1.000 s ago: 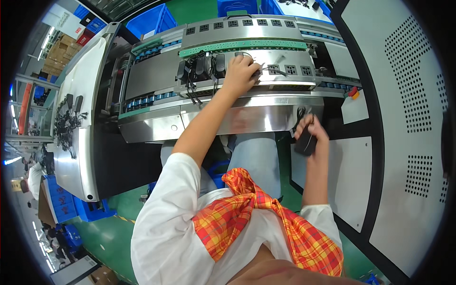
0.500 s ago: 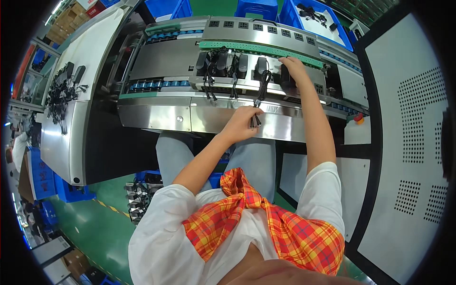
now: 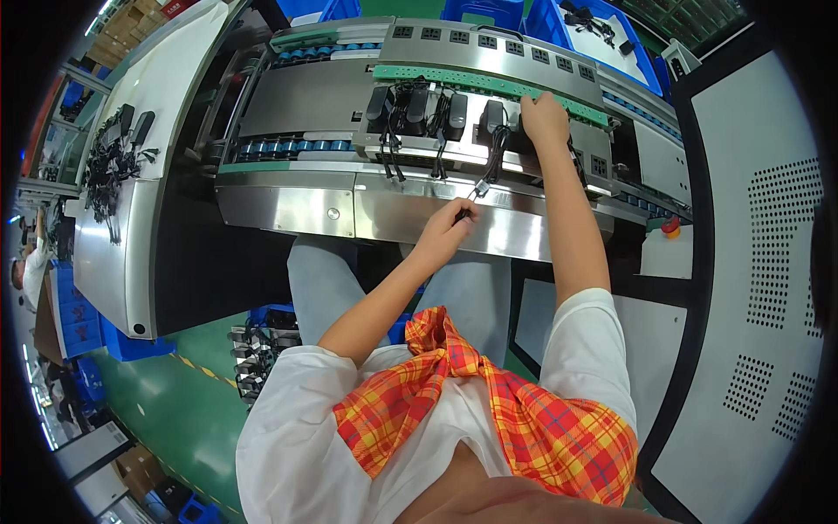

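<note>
Several black power adapters (image 3: pixel 458 113) stand in a row along the green strip (image 3: pixel 463 80) of the metal fixture, their cords hanging toward me. My left hand (image 3: pixel 449 232) is closed around the plug end of a power cord (image 3: pixel 495 155), in front of the fixture's near edge. That bundled cord runs up to an adapter (image 3: pixel 494 115) left of my right hand. My right hand (image 3: pixel 545 120) has its fingers curled at the green strip, over a dark shape at the row's right end. What its fingers grip is hidden.
A row of sockets (image 3: pixel 487 42) lines the back panel. Blue bins (image 3: pixel 602 35) stand behind the machine. More adapters with tangled cords (image 3: pixel 118 153) lie on the white surface at left. A red button (image 3: pixel 670 226) sits at right, beside a perforated white panel (image 3: pixel 772 236).
My left hand has closed further over the cord's plug ends, hiding most of them. My right hand stays by the green strip, its fingers more curled. The whole view has shifted slightly.
</note>
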{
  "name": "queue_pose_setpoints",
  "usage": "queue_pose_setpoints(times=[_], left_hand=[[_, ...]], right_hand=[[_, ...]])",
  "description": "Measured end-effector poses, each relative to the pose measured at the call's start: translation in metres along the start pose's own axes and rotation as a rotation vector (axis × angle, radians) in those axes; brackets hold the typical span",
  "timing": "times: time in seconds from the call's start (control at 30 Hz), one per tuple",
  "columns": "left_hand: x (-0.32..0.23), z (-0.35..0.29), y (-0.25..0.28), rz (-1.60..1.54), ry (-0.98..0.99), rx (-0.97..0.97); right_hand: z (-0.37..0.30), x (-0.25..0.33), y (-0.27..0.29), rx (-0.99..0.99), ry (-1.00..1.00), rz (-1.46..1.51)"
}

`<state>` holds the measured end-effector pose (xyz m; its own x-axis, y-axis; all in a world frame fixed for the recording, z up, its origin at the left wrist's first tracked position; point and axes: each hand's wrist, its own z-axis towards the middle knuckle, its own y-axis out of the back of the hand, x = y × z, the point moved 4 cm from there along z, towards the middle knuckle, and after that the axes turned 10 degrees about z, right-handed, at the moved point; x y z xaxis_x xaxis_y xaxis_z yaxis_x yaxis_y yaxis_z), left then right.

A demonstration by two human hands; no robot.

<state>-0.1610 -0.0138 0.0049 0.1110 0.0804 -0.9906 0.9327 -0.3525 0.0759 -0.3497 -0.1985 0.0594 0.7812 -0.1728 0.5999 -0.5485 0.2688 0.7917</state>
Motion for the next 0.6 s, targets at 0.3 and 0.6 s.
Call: queue_pose_setpoints(times=[0.3, 0.6], left_hand=[[-0.093, 0.026, 0.036, 0.126, -0.401, -0.360], [-0.020, -0.010, 0.037, 0.658, -0.380, -0.497]], right_hand=[[-0.013, -0.003, 0.009, -0.242, 0.198, 0.128], [-0.101, -0.067, 0.081, -0.517, 0.236, -0.282]])
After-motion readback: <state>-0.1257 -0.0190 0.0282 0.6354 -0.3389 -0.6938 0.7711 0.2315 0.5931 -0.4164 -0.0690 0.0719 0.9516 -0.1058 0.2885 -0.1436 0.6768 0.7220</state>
